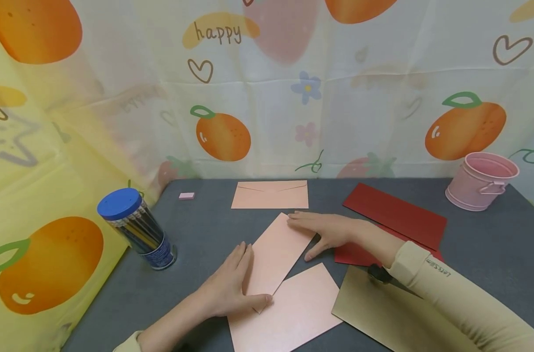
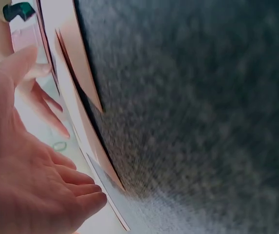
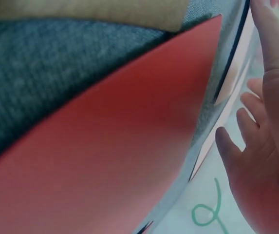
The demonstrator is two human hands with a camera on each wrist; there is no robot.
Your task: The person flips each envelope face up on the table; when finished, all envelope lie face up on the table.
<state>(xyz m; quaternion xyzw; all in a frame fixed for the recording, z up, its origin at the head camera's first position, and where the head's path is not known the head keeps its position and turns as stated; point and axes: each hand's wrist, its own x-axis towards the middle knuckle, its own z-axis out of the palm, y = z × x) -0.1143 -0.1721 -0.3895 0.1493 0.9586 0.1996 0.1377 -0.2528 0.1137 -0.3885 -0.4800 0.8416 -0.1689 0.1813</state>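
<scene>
A pale pink envelope [image 1: 281, 254] lies slanted at the middle of the dark table, its near end overlapping a second pink envelope [image 1: 288, 320]. My left hand [image 1: 229, 288] is along its left edge, fingers straight, thumb at the near corner. At the far right corner, the fingertips of my right hand [image 1: 330, 230] touch the same envelope, with the thumb spread away. In the left wrist view the left hand [image 2: 42, 180] shows its palm and extended fingers. The right hand [image 3: 268, 146] appears with fingers spread in the right wrist view, beyond a red envelope [image 3: 110, 136].
A third pink envelope [image 1: 271, 196] lies at the back, flap up. Red envelopes [image 1: 398, 215] and a gold envelope [image 1: 390, 308] lie to the right, partly under my right arm. A blue-lidded jar of pencils [image 1: 141, 230], a small pink block [image 1: 186, 196] and a pink bucket [image 1: 475, 188] stand around.
</scene>
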